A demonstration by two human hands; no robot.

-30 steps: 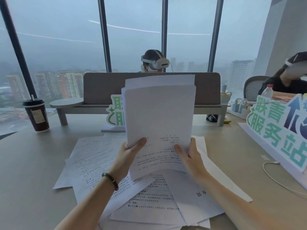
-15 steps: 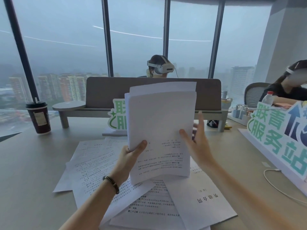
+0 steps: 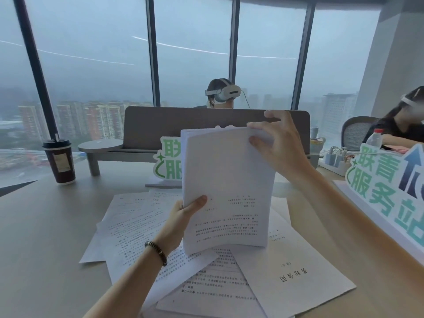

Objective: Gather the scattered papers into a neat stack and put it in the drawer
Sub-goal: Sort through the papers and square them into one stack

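the paper stack (image 3: 227,189) stands upright over the loose sheets (image 3: 137,226) on the desk (image 3: 46,226), left hand (image 3: 181,216) gripping its lower edge, right hand (image 3: 275,145) pinching the top corner. squaring looks underway; next, gather the remaining sheets.

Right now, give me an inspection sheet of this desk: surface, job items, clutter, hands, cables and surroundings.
Surface: beige desk, bare at the left.
Job's things: held stack standing upright on the loose sheets, which lie scattered and overlapping; no drawer seen.
Clutter: lidded coffee cup at far left, green sign behind the stack, larger sign at right, bottle.
Hands: left hand grips the stack's lower left edge; right hand pinches its top right corner.
Cables: white power strip with plugs, far right.
Surroundings: grey divider, windows, two people wearing headsets.
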